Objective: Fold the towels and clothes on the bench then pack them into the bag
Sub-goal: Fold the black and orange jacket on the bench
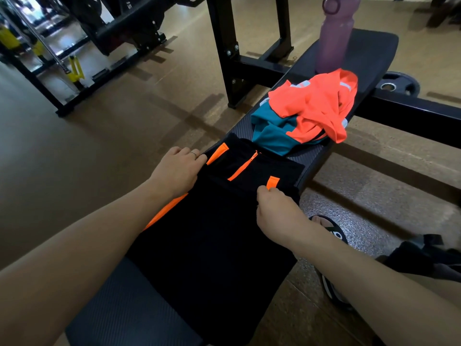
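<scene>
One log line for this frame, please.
step: folding | left hand: grips black jacket edge | right hand: pinches other edge | orange shirt: unfolded on bench

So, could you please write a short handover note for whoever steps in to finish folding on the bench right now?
Left hand: grips the left edge of the black garment with orange trim, near its far end.
Right hand: pinches the same garment at its right edge.
The garment lies spread flat along the bench, its fold not yet finished.
Orange and teal garment: crumpled further up the bench, unfolded, in front of a purple bottle.
A dark bag appears to sit on the floor to the right; nothing visibly packed.
Left: finish this fold, fold the other garment, pack both.
</scene>
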{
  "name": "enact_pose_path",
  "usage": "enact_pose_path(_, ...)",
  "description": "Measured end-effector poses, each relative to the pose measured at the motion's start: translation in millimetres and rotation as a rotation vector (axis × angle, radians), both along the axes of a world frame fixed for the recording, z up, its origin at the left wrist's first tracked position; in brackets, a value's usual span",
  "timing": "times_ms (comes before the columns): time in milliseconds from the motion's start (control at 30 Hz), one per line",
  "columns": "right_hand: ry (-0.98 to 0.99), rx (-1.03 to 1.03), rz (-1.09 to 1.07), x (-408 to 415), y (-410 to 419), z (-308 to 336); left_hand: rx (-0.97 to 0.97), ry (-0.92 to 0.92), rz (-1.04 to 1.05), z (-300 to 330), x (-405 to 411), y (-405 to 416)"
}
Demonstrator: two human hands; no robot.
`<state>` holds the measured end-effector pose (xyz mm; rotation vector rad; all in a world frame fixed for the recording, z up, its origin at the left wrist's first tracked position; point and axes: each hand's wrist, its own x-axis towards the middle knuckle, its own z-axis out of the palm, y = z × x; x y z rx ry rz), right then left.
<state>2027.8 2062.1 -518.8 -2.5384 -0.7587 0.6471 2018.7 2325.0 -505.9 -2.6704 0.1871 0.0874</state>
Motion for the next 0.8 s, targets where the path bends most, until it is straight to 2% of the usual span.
enact_pose_path(133,-0.114,-0.128,0.025,-5,2,-5,-0.095,0.106,-0.032,-4,4,-6)
enact_pose_path(233,-0.118,-0.056,0.029,-6,5,-5,-0.096,0.183,-0.121,-7,5,-17)
enact_pose_path(300,-0.076,-0.008,0.041,-4,5,-4,-0.079,0.164,-0.153,-11,5,-19)
enact_pose_path(600,0.084,-0.061,0.109,7,1,-1,-0.139,0.061,-0.416,-2,-3,8)
enact_pose_path(800,0.069,-0.083,0.118,6,4,0,-0.195,0.104,-0.383,2,-9,23)
